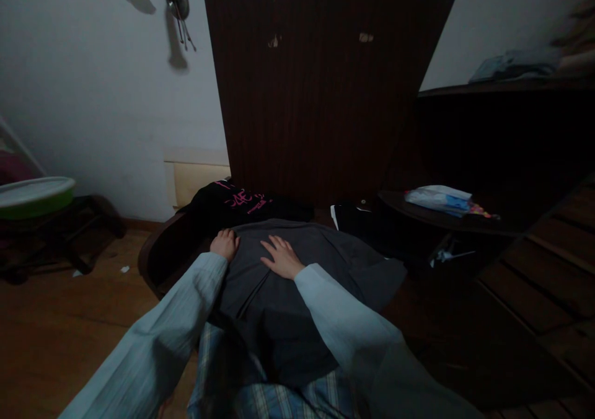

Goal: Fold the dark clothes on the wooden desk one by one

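A dark grey garment [297,282] is spread over a low surface in front of me and hangs down toward my plaid-clad legs. My left hand [224,244] is curled into a fist at the garment's far left edge, gripping the cloth there. My right hand [281,258] lies flat on the garment with its fingers stretched out and apart, just right of the left hand. Both arms wear pale long sleeves.
Behind lies a black garment with pink lettering [237,202]. A dark wooden panel [320,84] rises at the back. A round table [446,217] at right carries a plastic bag [439,197]. At left, a green-rimmed basin [35,196] rests on a stand. Wooden slats [553,264] run along the right.
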Demonstrator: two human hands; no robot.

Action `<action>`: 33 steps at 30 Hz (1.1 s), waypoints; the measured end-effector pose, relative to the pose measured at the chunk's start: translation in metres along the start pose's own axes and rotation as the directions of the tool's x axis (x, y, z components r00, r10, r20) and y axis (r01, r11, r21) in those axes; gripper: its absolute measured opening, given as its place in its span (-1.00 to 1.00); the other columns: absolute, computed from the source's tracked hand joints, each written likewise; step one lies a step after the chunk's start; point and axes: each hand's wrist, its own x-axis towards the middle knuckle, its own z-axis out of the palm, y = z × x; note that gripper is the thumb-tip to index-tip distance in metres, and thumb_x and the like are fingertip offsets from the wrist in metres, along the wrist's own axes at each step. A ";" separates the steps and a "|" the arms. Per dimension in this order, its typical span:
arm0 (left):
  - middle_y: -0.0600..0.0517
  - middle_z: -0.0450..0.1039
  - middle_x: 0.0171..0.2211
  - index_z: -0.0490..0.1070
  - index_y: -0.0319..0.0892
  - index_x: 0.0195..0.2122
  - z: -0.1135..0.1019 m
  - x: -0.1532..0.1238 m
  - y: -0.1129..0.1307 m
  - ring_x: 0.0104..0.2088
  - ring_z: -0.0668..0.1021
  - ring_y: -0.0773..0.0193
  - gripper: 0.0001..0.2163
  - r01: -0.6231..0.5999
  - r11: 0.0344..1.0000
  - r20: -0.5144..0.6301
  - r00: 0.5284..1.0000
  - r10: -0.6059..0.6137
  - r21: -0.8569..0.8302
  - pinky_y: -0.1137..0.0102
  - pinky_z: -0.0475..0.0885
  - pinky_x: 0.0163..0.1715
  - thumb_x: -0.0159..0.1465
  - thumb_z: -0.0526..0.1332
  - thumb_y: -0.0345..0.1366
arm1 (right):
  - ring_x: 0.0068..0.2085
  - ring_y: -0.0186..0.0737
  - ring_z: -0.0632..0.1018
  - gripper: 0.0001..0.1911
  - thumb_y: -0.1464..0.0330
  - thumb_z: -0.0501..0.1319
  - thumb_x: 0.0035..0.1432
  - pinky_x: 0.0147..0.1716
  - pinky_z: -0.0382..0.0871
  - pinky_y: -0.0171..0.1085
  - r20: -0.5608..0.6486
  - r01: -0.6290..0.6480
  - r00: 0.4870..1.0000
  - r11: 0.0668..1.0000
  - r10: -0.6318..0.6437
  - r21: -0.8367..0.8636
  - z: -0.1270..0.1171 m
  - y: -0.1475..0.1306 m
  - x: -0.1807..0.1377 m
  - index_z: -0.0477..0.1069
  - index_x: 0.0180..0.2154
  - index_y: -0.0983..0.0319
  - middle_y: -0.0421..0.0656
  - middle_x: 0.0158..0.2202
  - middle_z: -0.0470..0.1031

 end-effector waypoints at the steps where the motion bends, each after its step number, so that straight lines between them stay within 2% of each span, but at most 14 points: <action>1: -0.18 0.31 -0.03 0.29 -0.30 -0.07 0.002 -0.003 0.000 -0.01 0.34 0.09 -0.64 -0.021 0.999 -0.036 0.999 0.019 -0.047 0.28 0.25 -0.03 0.22 -0.07 -0.21 | 0.18 -0.07 0.04 -0.46 0.11 -0.07 0.14 0.08 -0.08 -0.05 0.048 -0.006 0.999 1.000 0.007 -0.011 0.001 0.000 0.000 0.09 0.12 0.18 -0.02 0.19 0.03; 4: -0.12 0.10 0.15 0.12 -0.26 0.09 0.008 -0.011 -0.001 0.12 0.21 0.16 -0.54 -0.187 0.962 -0.114 0.979 0.167 -0.197 0.30 0.14 0.07 0.21 -0.07 -0.13 | 0.20 -0.07 0.01 -0.42 0.08 -0.12 0.16 0.10 -0.14 -0.05 0.121 -0.035 0.992 0.999 0.039 -0.038 0.004 0.000 0.002 0.07 0.14 0.22 0.00 0.21 -0.02; 6: -0.09 0.03 0.19 0.07 -0.23 0.12 0.013 -0.013 -0.001 0.16 0.15 0.18 -0.49 -0.267 0.927 -0.060 0.963 0.261 -0.263 0.30 0.11 0.09 0.21 -0.09 -0.06 | 0.21 -0.08 0.01 -0.42 0.08 -0.13 0.16 0.10 -0.15 -0.05 0.134 -0.034 0.990 0.998 0.041 -0.053 0.004 0.000 0.004 0.06 0.14 0.22 -0.01 0.22 -0.04; 7: -0.09 0.02 0.19 0.07 -0.23 0.13 0.015 -0.013 -0.001 0.16 0.14 0.18 -0.46 -0.261 0.924 -0.010 0.963 0.269 -0.279 0.30 0.10 0.10 0.20 -0.11 -0.02 | 0.21 -0.08 0.00 -0.41 0.07 -0.14 0.16 0.11 -0.15 -0.06 0.139 -0.031 0.989 0.998 0.039 -0.060 0.004 0.000 0.004 0.05 0.15 0.21 -0.01 0.22 -0.04; 10: -0.16 0.00 0.19 0.07 -0.32 0.13 0.017 -0.013 0.000 0.18 0.09 0.12 -0.36 -0.150 0.953 0.112 0.976 0.184 -0.262 0.27 0.06 0.11 0.17 -0.14 0.07 | 0.21 -0.10 -0.01 -0.41 0.07 -0.15 0.16 0.11 -0.15 -0.06 0.156 -0.024 0.987 0.997 0.034 -0.067 0.002 -0.002 0.004 0.04 0.15 0.22 -0.01 0.22 -0.06; 17: -0.15 -0.06 0.21 0.00 -0.33 0.16 0.008 -0.017 -0.003 0.20 0.02 0.13 -0.34 -0.045 0.984 0.222 0.972 0.083 -0.170 0.22 -0.02 0.13 0.18 -0.19 0.07 | 0.22 -0.10 -0.03 -0.41 0.09 -0.14 0.17 0.12 -0.17 -0.05 0.191 -0.016 0.981 0.998 0.026 -0.054 -0.001 -0.008 0.006 0.01 0.16 0.24 -0.01 0.23 -0.09; 21: -0.13 0.00 0.19 0.03 -0.28 0.15 0.005 -0.019 -0.018 0.19 0.07 0.14 -0.40 -0.025 0.986 0.222 0.973 0.062 -0.165 0.20 0.00 0.11 0.18 -0.15 0.00 | 0.22 -0.11 -0.05 -0.41 0.08 -0.15 0.16 0.12 -0.17 -0.04 0.209 0.001 0.978 1.000 0.005 -0.024 0.001 -0.019 0.013 0.01 0.16 0.23 -0.03 0.24 -0.10; 26: -0.20 0.00 0.18 -0.02 -0.38 0.16 0.009 -0.026 -0.044 0.17 0.11 0.14 -0.39 0.037 0.989 0.217 0.976 -0.005 -0.144 0.25 0.06 0.09 0.16 -0.10 -0.08 | 0.22 -0.13 -0.04 -0.41 0.07 -0.15 0.15 0.12 -0.15 -0.04 0.193 0.035 0.981 0.999 -0.035 0.007 0.007 -0.036 0.021 0.01 0.15 0.21 -0.04 0.23 -0.06; 30: -0.16 0.06 0.17 0.12 -0.32 0.11 0.000 -0.026 -0.054 0.16 0.16 0.15 -0.46 0.008 0.993 0.229 0.973 0.019 -0.115 0.27 0.11 0.07 0.14 -0.07 -0.13 | 0.22 -0.13 -0.03 -0.41 0.07 -0.15 0.15 0.11 -0.14 -0.02 0.174 0.062 0.983 0.998 -0.066 0.028 0.009 -0.042 0.023 0.03 0.14 0.21 -0.04 0.22 -0.05; 33: -0.17 0.25 0.06 0.34 -0.28 -0.05 -0.020 -0.010 -0.041 0.07 0.30 0.07 -0.55 0.067 0.995 0.339 0.940 -0.038 -0.075 0.29 0.23 -0.02 0.07 0.03 -0.16 | 0.21 -0.11 -0.01 -0.42 0.07 -0.14 0.15 0.11 -0.13 -0.02 0.159 0.066 0.985 0.997 -0.070 0.028 0.010 -0.042 0.023 0.05 0.13 0.22 -0.03 0.22 -0.04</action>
